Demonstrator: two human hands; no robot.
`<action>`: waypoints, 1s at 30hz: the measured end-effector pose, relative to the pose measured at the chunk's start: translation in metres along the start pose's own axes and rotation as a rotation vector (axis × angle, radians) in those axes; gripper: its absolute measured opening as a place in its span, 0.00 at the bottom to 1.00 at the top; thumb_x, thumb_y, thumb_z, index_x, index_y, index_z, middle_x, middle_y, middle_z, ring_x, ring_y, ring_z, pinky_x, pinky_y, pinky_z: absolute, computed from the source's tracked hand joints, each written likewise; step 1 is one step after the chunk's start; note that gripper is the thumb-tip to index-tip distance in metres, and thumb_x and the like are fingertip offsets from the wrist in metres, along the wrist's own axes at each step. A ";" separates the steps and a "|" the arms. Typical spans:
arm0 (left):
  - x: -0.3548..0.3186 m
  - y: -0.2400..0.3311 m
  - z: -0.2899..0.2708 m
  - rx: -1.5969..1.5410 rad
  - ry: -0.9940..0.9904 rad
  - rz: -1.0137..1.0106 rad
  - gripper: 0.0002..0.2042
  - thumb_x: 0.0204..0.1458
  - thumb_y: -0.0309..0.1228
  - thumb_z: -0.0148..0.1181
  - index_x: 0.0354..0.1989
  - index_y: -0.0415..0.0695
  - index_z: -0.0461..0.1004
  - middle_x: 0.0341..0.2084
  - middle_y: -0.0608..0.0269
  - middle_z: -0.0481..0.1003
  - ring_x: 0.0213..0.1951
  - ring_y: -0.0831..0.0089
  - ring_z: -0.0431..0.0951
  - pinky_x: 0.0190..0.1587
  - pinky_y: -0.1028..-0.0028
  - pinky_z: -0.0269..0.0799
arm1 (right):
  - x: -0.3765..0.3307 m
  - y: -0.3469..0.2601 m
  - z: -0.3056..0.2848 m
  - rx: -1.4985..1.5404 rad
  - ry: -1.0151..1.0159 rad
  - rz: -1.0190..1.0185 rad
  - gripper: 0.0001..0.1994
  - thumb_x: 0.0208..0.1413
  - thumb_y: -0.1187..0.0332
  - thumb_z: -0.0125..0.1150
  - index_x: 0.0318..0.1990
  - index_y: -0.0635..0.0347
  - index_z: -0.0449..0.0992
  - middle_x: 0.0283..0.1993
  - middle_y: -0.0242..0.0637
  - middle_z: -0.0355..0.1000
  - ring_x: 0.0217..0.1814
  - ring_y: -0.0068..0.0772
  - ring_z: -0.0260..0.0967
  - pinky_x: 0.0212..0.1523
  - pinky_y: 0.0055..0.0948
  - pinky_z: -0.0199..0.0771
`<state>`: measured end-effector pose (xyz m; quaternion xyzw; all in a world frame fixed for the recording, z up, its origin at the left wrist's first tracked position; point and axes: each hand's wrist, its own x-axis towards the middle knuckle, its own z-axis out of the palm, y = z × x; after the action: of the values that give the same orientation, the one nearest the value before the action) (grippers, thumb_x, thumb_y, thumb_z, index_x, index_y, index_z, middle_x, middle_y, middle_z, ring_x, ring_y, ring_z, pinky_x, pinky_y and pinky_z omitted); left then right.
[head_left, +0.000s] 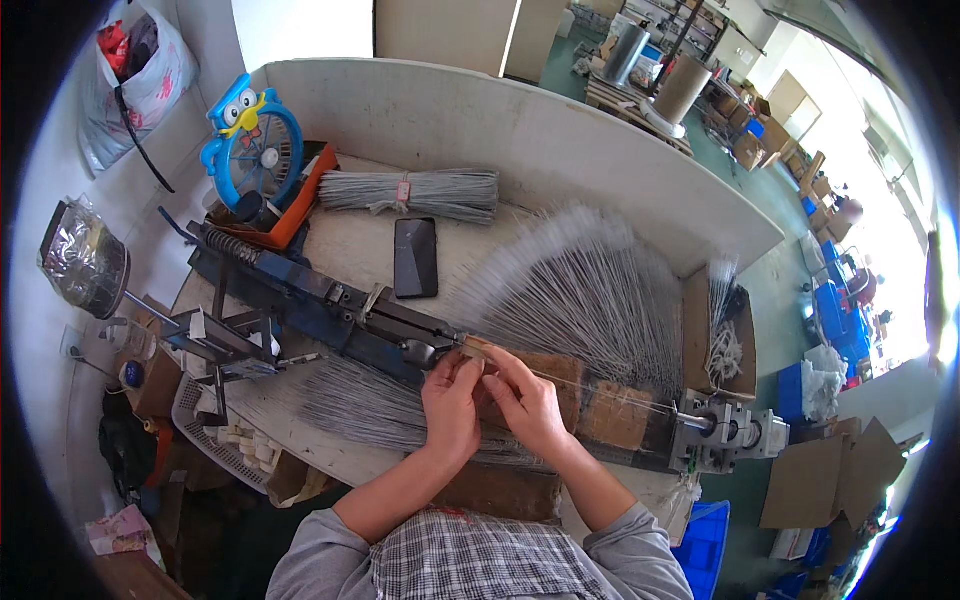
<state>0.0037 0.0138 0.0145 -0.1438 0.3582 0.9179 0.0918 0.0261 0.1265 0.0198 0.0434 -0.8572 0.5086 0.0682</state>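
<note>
My left hand point(453, 402) is closed in a pinch by the dark rounded knob point(418, 353) of a long bench-mounted machine point(345, 305). What its fingertips hold is too small to make out. Beside it, with the fingertips nearly meeting, my right hand point(530, 405) is closed on thin pale wires point(615, 395). These run rightward over brown worn pads point(613, 415) to the metal spindle point(697, 423) at the machine's right end. Loose grey wires point(590, 300) fan out beyond my hands, and another spread of wires point(360, 405) lies at the near left.
A tied wire bundle point(440, 193) and a black phone point(416, 258) lie toward the back. A blue toy-shaped fan point(257, 150) stands by an orange box point(300, 205). A lamp point(88, 262) rises at left; a cardboard box point(738, 345) with wires stands right. A low white partition point(560, 150) curves behind.
</note>
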 end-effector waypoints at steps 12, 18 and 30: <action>0.004 -0.006 -0.008 -0.041 -0.051 0.006 0.07 0.59 0.28 0.49 0.42 0.41 0.72 0.35 0.65 0.75 0.35 0.75 0.75 0.38 0.75 0.73 | 0.005 -0.004 0.000 -0.099 0.021 -0.073 0.21 0.57 0.63 0.60 0.58 0.52 0.70 0.38 0.44 0.78 0.35 0.45 0.77 0.33 0.35 0.76; 0.003 -0.006 -0.010 -0.119 -0.070 -0.014 0.09 0.61 0.30 0.47 0.42 0.40 0.73 0.34 0.63 0.75 0.35 0.76 0.76 0.38 0.75 0.72 | 0.001 -0.015 -0.007 0.035 -0.049 -0.035 0.20 0.58 0.67 0.59 0.58 0.57 0.71 0.37 0.41 0.78 0.36 0.34 0.77 0.36 0.30 0.76; 0.007 -0.007 -0.019 -0.194 -0.045 -0.120 0.14 0.62 0.39 0.44 0.40 0.41 0.71 0.35 0.62 0.75 0.37 0.74 0.75 0.43 0.73 0.69 | -0.003 -0.012 0.001 0.216 -0.164 0.051 0.20 0.62 0.70 0.54 0.60 0.61 0.67 0.30 0.31 0.73 0.31 0.16 0.69 0.33 0.21 0.72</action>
<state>0.0025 0.0067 -0.0059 -0.1523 0.2562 0.9442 0.1401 0.0308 0.1194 0.0293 0.0699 -0.8010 0.5942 -0.0200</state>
